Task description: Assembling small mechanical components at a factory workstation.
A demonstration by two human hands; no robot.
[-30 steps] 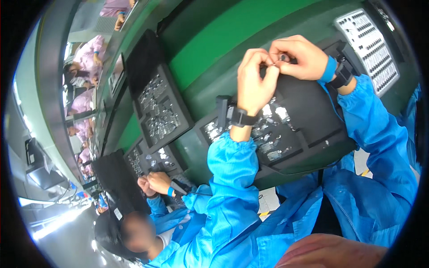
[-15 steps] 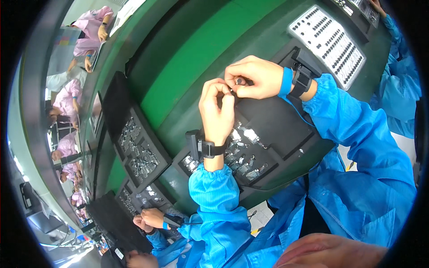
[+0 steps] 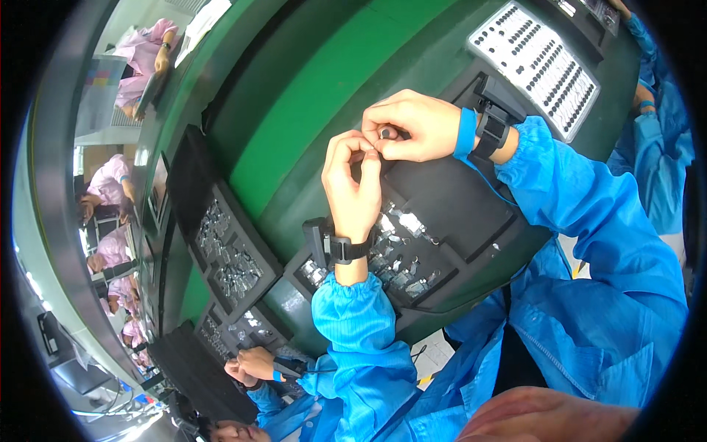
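Note:
My left hand and my right hand meet above the black foam tray, fingertips touching. The right thumb and fingers are closed, with a small dark round piece showing among them. My left thumb and forefinger are pinched against the right fingertips; what lies between them is hidden. Below my hands, several small shiny metal parts lie in the tray's recesses.
A white tray with rows of small black pieces sits at the upper right. On the left, another black foam tray holds many metal parts. A co-worker's hands are at lower left. A blue cord trails from my right wristband.
Both hands stay together and shift only slightly left in the picture. The left fingertips have closed in more tightly against the right ones, and the co-worker's hands have moved a little.

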